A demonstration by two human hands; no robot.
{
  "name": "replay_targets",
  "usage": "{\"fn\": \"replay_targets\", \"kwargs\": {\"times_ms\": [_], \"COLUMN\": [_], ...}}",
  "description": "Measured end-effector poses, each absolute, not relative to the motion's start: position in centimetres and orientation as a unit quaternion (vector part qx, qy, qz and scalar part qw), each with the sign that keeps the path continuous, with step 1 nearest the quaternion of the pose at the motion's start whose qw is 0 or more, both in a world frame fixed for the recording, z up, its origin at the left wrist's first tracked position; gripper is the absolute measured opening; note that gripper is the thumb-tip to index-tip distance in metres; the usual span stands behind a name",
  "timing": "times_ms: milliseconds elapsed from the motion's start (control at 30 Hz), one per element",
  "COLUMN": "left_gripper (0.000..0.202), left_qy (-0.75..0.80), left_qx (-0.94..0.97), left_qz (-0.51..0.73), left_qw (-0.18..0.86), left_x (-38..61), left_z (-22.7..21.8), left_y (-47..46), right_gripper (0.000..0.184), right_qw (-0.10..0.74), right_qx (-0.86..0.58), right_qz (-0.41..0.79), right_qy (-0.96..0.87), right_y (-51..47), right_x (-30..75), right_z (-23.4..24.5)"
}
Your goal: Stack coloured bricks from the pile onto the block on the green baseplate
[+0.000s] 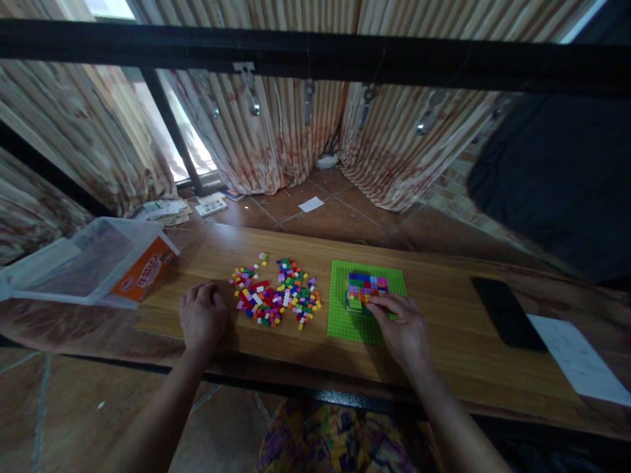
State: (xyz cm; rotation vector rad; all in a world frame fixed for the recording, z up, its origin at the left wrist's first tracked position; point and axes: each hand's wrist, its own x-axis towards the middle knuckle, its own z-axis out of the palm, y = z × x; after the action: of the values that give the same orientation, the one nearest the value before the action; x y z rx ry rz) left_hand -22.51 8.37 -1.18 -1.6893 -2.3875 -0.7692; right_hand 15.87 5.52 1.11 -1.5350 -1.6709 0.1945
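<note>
A green baseplate (352, 322) lies on the wooden table (444, 341) and carries a multicoloured block of small bricks (365, 288). My right hand (401, 325) rests on the plate with its fingertips pressed against the near edge of that block. Whether a brick sits under the fingers is hidden. A loose pile of small coloured bricks (276, 295) lies to the left of the plate. My left hand (202, 315) lies on the table just left of the pile, fingers curled under, with nothing visible in it.
A clear plastic tub (83, 263) with an orange label lies tipped at the table's left end. A black phone (507, 312) and a white sheet (576, 358) sit at the right. Curtains, a tiled floor and scattered papers lie beyond.
</note>
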Motion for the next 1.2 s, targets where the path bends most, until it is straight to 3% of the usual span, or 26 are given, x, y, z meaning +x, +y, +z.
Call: {"fn": "replay_targets", "kwargs": {"times_ms": [567, 1200], "left_gripper": [0.034, 0.034], "left_qy": [-0.788, -0.786], "left_qx": [-0.560, -0.560], "left_qz": [-0.250, -0.255], "left_qw": [0.060, 0.061], "left_x": [-22.4, -22.5], "left_z": [-1.1, -1.2], "left_y": [8.2, 8.3], "right_gripper": [0.024, 0.020], "right_qw": [0.326, 0.393], "right_qx": [-0.567, -0.582], "right_qz": [0.042, 0.026], "right_qy": [-0.755, -0.711], "right_y": [6.0, 5.7], "right_x": [15.9, 16.2], "right_z": [1.7, 0.6]}}
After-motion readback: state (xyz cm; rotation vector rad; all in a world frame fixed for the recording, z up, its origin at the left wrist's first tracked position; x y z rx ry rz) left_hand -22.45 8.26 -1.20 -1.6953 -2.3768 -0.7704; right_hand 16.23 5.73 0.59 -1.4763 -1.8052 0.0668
